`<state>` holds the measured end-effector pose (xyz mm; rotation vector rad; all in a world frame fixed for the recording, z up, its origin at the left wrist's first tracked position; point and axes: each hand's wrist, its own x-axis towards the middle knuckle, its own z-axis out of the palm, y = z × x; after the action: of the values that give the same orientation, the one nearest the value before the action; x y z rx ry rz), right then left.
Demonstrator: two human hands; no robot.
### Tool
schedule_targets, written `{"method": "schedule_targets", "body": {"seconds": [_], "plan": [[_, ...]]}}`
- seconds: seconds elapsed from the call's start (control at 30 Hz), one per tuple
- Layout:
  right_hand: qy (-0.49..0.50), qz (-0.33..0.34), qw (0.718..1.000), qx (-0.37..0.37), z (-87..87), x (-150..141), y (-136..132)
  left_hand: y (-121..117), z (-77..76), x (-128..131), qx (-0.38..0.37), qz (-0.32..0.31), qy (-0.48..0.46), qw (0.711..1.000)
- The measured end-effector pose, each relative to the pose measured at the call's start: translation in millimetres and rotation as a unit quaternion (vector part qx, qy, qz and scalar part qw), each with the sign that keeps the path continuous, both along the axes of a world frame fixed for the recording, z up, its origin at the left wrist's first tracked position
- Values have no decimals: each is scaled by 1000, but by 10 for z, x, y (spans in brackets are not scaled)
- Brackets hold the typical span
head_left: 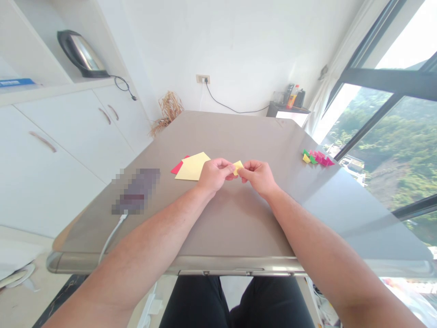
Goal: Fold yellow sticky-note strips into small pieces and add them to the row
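Note:
Between my two hands is a small folded piece of yellow paper (238, 167), held above the middle of the table. My left hand (215, 174) pinches its left side between thumb and fingers. On the other side, my right hand (256, 175) grips the lower right part of the same paper. Just left of my left hand lie flat sheets of yellow paper (191, 167), with a red sheet (177, 167) partly hidden under them. Over at the right stands a cluster of small folded paper pieces (318, 158) in pink, green and yellow.
A blurred-out dark object (136, 191) with a white cable (112, 234) lies at the table's left. The grey table (239, 132) has a metal front edge. Beyond it stand bottles (292, 96) on a dark box, and a kettle (83, 54) sits on a left shelf.

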<state>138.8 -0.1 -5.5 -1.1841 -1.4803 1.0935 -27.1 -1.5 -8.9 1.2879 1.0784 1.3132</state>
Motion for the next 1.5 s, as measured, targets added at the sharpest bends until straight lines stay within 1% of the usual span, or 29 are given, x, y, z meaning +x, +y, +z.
{"method": "schedule_targets", "body": {"seconds": [0.07, 0.17, 0.23, 0.3, 0.57, 0.73, 0.93, 1.03, 1.2, 1.37, 1.5], "plan": [[26, 15, 1000, -8, 8, -1, -2, 12, -7, -3, 4, 11, 0, 1000], [77, 38, 996, -34, 21, 0, 0, 38, -13, -14, 6, 53, -2, 999], [86, 39, 995, -43, 25, 3, 4, 53, -12, -25, 6, 75, -7, 997], [77, 37, 995, -41, 21, 6, 9, 58, -7, -32, 6, 80, -12, 997], [62, 24, 998, -10, -30, 4, 26, 29, -4, -2, 25, 59, -1, 998], [52, 20, 998, 5, 1, 9, 13, -1, 13, 14, 25, 48, 7, 998], [46, 10, 999, -2, 29, 27, -6, -16, 30, -5, 5, -8, -8, 1000], [36, 23, 999, -4, 13, 15, -11, -1, 19, -20, 3, -1, 0, 1000], [9, 19, 1000, 23, 7, 5, -15, -12, 23, -3, 17, 6, 7, 1000], [19, 8, 999, 28, -5, 36, 20, -38, 40, 25, 10, 8, -1, 1000], [25, 4, 999, 35, -32, 34, 41, -25, 27, 34, 23, 13, 3, 1000]]}}
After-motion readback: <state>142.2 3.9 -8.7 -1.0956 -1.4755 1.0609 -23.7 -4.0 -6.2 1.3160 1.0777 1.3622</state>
